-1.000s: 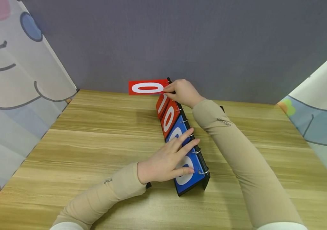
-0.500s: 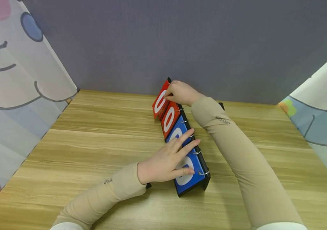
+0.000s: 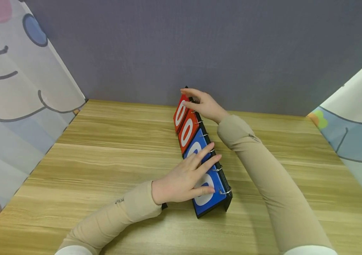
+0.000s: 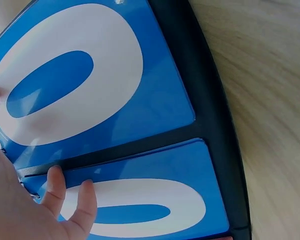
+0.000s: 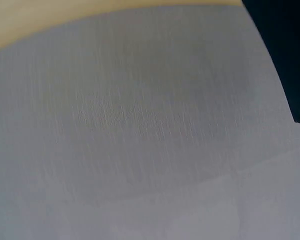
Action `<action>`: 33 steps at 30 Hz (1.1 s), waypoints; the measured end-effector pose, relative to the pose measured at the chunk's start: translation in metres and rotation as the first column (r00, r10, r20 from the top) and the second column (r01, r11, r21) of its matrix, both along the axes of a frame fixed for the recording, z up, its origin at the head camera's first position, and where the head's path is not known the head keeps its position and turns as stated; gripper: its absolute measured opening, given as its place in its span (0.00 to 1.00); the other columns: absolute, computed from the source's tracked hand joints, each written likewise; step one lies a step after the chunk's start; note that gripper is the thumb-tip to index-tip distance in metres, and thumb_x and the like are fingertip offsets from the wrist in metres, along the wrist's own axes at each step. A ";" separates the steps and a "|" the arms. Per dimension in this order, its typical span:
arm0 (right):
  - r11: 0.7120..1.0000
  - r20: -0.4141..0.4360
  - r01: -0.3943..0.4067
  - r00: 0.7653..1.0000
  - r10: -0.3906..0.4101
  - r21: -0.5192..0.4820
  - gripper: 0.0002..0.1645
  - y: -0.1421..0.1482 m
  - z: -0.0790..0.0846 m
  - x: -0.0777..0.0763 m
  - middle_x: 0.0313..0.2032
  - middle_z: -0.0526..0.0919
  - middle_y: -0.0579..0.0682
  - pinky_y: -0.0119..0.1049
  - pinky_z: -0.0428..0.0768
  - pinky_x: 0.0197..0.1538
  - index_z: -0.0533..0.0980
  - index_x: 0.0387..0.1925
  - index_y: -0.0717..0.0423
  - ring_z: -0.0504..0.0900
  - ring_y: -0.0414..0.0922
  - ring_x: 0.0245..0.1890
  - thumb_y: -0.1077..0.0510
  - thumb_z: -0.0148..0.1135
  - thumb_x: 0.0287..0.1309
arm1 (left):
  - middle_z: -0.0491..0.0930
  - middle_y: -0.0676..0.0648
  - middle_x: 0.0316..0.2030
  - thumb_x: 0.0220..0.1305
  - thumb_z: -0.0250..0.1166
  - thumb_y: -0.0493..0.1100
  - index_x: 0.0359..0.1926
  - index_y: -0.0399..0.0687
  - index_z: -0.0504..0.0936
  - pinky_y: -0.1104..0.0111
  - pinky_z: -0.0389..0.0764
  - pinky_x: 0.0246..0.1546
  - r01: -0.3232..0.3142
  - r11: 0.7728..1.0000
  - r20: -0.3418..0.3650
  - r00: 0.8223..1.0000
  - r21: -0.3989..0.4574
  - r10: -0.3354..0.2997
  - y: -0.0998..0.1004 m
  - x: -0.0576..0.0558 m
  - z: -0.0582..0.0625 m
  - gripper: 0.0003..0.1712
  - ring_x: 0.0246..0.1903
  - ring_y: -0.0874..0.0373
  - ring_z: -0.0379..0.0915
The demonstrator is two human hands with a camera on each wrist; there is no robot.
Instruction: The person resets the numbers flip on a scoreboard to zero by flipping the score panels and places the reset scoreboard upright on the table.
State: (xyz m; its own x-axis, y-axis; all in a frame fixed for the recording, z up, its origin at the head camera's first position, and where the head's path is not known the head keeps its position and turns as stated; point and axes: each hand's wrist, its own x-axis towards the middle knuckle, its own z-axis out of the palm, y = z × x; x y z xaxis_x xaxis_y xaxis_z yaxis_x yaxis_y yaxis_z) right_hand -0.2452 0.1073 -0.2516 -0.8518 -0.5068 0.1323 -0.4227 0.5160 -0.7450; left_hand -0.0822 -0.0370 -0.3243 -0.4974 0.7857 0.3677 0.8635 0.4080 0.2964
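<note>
A tabletop flip scoreboard (image 3: pixel 228 200) with a black tent-shaped stand and metal rings stretches away from me in the head view. Two blue cards, the nearer one (image 3: pixel 207 205) largest in view, and two red cards, the farthest one (image 3: pixel 179 118) at the back end, all read 0. My left hand (image 3: pixel 181 179) rests with fingers spread over the blue cards; the left wrist view shows its fingertips on the smaller-looking blue card (image 4: pixel 215 200). At the far end, my right hand (image 3: pixel 208 105) lies over the ringed top edge, fingers loosely extended by the farthest red card.
The scoreboard stands on a wood-grain table (image 3: pixel 114 141). A grey panel (image 3: pixel 181 46) rises behind its far end. Cartoon-printed sheets (image 3: pixel 15 88) flank the table on both sides. The right wrist view shows mostly the panel and a black scoreboard edge (image 5: pixel 285 55).
The farthest red 0 card swung down from its raised position, covering the red card with a 1. My right hand let go of it and its fingers spread. The left hand stayed put.
</note>
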 end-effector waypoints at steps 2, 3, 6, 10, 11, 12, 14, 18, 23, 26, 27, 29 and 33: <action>0.995 0.034 0.033 0.999 -0.030 -0.094 0.34 0.005 -0.004 0.002 0.67 0.63 0.49 0.40 0.65 0.62 0.58 0.70 0.47 0.61 0.47 0.67 0.46 0.52 0.64 | 0.31 0.42 0.74 0.63 0.30 0.70 0.74 0.46 0.44 0.50 0.55 0.65 0.005 1.000 0.013 1.000 0.001 -0.005 0.000 0.000 0.001 0.47 0.71 0.42 0.47; 0.990 0.053 0.049 0.998 -0.042 -0.136 0.34 0.008 -0.006 0.004 0.67 0.63 0.50 0.41 0.65 0.61 0.58 0.70 0.48 0.62 0.48 0.67 0.46 0.51 0.65 | 0.30 0.43 0.74 0.63 0.31 0.69 0.74 0.46 0.43 0.50 0.54 0.65 0.011 1.000 0.025 1.000 0.006 -0.011 -0.001 0.000 0.001 0.47 0.71 0.42 0.46; 0.976 0.121 0.073 0.991 -0.049 -0.203 0.33 0.020 -0.012 0.011 0.66 0.63 0.54 0.43 0.63 0.63 0.58 0.69 0.51 0.63 0.52 0.66 0.47 0.49 0.66 | 0.32 0.43 0.74 0.65 0.38 0.67 0.74 0.44 0.39 0.54 0.57 0.65 0.049 0.997 0.085 0.995 0.064 -0.054 -0.006 -0.002 0.004 0.47 0.71 0.44 0.47; 0.979 0.230 0.000 0.972 0.048 -0.206 0.34 0.037 -0.021 0.026 0.68 0.59 0.57 0.48 0.62 0.64 0.55 0.70 0.55 0.61 0.55 0.67 0.47 0.47 0.67 | 0.49 0.40 0.71 0.68 0.49 0.56 0.72 0.38 0.44 0.59 0.61 0.63 0.093 0.982 0.091 0.990 0.167 -0.110 -0.019 -0.011 0.013 0.43 0.64 0.49 0.59; 0.980 0.250 -0.023 0.965 0.074 -0.199 0.34 0.042 -0.023 0.030 0.69 0.58 0.57 0.49 0.62 0.64 0.54 0.70 0.54 0.60 0.55 0.68 0.46 0.46 0.68 | 0.54 0.39 0.70 0.68 0.51 0.53 0.71 0.37 0.48 0.59 0.61 0.63 0.093 0.980 0.070 0.992 0.179 -0.107 -0.022 -0.016 0.017 0.40 0.62 0.49 0.61; 0.980 0.264 -0.045 0.960 0.096 -0.193 0.35 0.045 -0.025 0.035 0.69 0.57 0.57 0.51 0.61 0.64 0.54 0.71 0.55 0.59 0.56 0.68 0.46 0.45 0.68 | 0.58 0.39 0.68 0.68 0.53 0.50 0.70 0.35 0.52 0.60 0.61 0.63 0.088 0.979 0.039 0.995 0.183 -0.096 -0.025 -0.022 0.021 0.38 0.61 0.50 0.63; 0.980 0.284 -0.077 0.950 0.128 -0.183 0.35 0.054 -0.027 0.044 0.70 0.56 0.56 0.53 0.60 0.65 0.52 0.72 0.54 0.58 0.56 0.69 0.45 0.44 0.69 | 0.63 0.39 0.66 0.67 0.54 0.46 0.69 0.35 0.58 0.58 0.55 0.66 0.042 0.986 -0.015 0.999 0.164 -0.040 -0.029 -0.038 0.031 0.34 0.65 0.47 0.59; 0.978 0.293 -0.133 0.940 0.176 -0.161 0.34 0.069 -0.029 0.068 0.70 0.55 0.59 0.55 0.60 0.64 0.49 0.73 0.55 0.60 0.59 0.67 0.51 0.43 0.70 | 0.61 0.40 0.68 0.68 0.53 0.43 0.67 0.39 0.65 0.59 0.49 0.68 -0.084 0.991 -0.060 0.994 0.105 0.091 -0.034 -0.076 0.048 0.28 0.68 0.46 0.54; 0.973 0.283 -0.214 0.931 0.230 -0.088 0.39 0.078 -0.032 0.099 0.70 0.54 0.62 0.56 0.62 0.62 0.46 0.73 0.58 0.60 0.62 0.66 0.56 0.48 0.67 | 0.56 0.42 0.71 0.70 0.51 0.42 0.67 0.41 0.65 0.62 0.43 0.70 -0.196 0.980 -0.032 0.980 0.027 0.197 -0.036 -0.107 0.054 0.26 0.72 0.46 0.44; 0.975 0.281 -0.210 0.934 0.222 -0.073 0.42 0.077 -0.028 0.112 0.69 0.55 0.62 0.56 0.61 0.63 0.46 0.73 0.58 0.60 0.62 0.66 0.55 0.53 0.64 | 0.56 0.43 0.71 0.71 0.49 0.45 0.67 0.43 0.65 0.60 0.42 0.70 -0.223 0.975 -0.002 0.975 -0.013 0.223 -0.036 -0.114 0.053 0.27 0.73 0.47 0.40; 0.978 0.279 -0.198 0.937 0.210 -0.070 0.43 0.075 -0.027 0.114 0.69 0.56 0.62 0.56 0.61 0.63 0.46 0.73 0.58 0.60 0.62 0.66 0.54 0.54 0.63 | 0.57 0.43 0.71 0.71 0.48 0.46 0.67 0.43 0.65 0.60 0.42 0.70 -0.225 0.974 0.007 0.974 -0.025 0.225 -0.035 -0.116 0.053 0.27 0.73 0.47 0.41; 0.984 0.289 -0.167 0.941 0.177 -0.058 0.45 0.070 -0.023 0.118 0.68 0.57 0.61 0.55 0.61 0.63 0.46 0.73 0.57 0.60 0.61 0.66 0.53 0.56 0.62 | 0.58 0.43 0.70 0.71 0.47 0.48 0.67 0.43 0.65 0.59 0.42 0.70 -0.229 0.972 0.029 0.973 -0.048 0.231 -0.034 -0.119 0.054 0.27 0.73 0.48 0.41; 0.989 0.317 -0.145 0.937 0.145 -0.022 0.48 0.065 -0.014 0.117 0.68 0.56 0.61 0.55 0.62 0.63 0.45 0.73 0.58 0.60 0.61 0.66 0.51 0.59 0.59 | 0.59 0.44 0.70 0.72 0.46 0.50 0.67 0.44 0.65 0.58 0.42 0.70 -0.242 0.965 0.040 0.968 -0.098 0.247 -0.033 -0.123 0.056 0.28 0.73 0.49 0.43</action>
